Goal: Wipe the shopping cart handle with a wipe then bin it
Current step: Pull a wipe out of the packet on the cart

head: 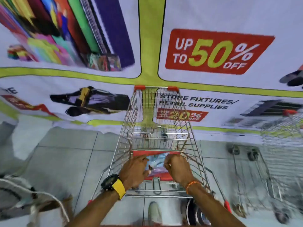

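Observation:
A wire shopping cart with red corner caps stands straight ahead of me, its nose against a printed banner. Its handle shows only as a thin red strip at the bottom edge of the view. Over the red seat flap inside the cart, both hands hold a bluish-white wipe packet between them. My left hand, with a black watch on a yellow strap, grips the packet's left end. My right hand, with an orange bracelet, pinches its right end. No loose wipe is visible.
A second wire cart is parked close on the right. At the lower left sits a brown cardboard box with grey cloth and a white cord over it. My shoe rests on the grey tiled floor under the cart.

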A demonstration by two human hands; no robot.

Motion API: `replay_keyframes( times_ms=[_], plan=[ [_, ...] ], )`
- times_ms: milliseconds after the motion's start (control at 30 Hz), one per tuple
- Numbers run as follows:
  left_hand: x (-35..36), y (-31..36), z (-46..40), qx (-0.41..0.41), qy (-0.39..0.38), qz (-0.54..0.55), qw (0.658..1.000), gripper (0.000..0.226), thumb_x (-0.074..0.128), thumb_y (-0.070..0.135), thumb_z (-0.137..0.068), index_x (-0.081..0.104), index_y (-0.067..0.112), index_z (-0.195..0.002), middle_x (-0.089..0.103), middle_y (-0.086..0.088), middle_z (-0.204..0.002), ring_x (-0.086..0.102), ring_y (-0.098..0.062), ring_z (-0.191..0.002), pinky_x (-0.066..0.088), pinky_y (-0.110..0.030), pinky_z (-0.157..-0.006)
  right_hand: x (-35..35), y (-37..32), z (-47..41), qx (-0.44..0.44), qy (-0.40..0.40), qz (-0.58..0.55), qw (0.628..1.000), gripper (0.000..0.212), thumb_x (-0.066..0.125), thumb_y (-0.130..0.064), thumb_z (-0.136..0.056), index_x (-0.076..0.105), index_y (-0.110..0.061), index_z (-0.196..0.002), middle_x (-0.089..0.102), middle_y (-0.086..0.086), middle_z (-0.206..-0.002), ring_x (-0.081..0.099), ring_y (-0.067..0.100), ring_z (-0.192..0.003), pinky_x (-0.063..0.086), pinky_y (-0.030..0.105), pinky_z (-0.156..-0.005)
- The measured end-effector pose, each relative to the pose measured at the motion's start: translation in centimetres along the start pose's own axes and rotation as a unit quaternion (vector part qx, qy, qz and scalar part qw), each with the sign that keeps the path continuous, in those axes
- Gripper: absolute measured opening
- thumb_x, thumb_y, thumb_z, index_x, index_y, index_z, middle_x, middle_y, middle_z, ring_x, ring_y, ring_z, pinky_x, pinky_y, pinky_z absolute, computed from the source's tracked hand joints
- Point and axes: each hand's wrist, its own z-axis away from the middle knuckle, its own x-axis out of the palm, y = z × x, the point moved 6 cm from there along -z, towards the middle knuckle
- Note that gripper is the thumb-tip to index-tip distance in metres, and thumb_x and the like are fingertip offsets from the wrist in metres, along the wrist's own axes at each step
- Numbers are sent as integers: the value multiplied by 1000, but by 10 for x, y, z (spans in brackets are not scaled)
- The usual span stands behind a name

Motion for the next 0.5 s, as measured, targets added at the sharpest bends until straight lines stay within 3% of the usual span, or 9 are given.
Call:
replay_keyframes(
  times_ms=[67, 133, 233, 367, 500],
  plan=[
    [19, -12, -11, -26, -13, 27, 999, 54, 53, 40, -88, 58, 8, -130, 54, -14, -144, 53, -26, -131, 43, -30, -105, 23, 4, -19, -22, -16, -23, 999, 12, 55, -14, -75, 55, -25, -71, 75, 3, -84, 73, 26, -81, 57, 32, -68],
    [47, -29, -19, -75, -83, 64, 992, 64, 57, 34, -91, 39, 7, -147, 33, -13, -159, 32, -26, -145, 28, -31, -117, 41, -1, -38, -37, -50, -11, 998, 11, 56, -11, -75, 59, -21, -73, 75, 6, -84, 72, 29, -81, 55, 33, -68],
    [69, -45, -36, -95, -85, 88, 988, 78, 62, 31, -90, 23, 8, -154, 22, -11, -164, 24, -24, -149, 24, -29, -118, 61, -8, -57, -66, -55, 17, 996, 8, 56, -13, -79, 63, -17, -81, 74, 12, -86, 70, 36, -84, 56, 39, -68],
    [87, -54, -46, -106, -116, 99, 983, 87, 66, 32, -86, 18, 4, -154, 17, -15, -164, 18, -28, -151, 18, -30, -120, 84, -22, -69, -130, -103, 74, 983, 17, 66, -8, -82, 72, -13, -96, 74, 16, -104, 69, 38, -98, 56, 42, -84],
    [98, -59, -50, -104, -122, 113, 981, 93, 61, 51, -83, 21, 5, -153, 18, -13, -164, 18, -29, -151, 16, -33, -122, 91, -26, -72, -129, -124, 101, 979, 17, 63, -12, -88, 73, -6, -100, 72, 21, -108, 68, 38, -101, 54, 42, -83]
  ],
)
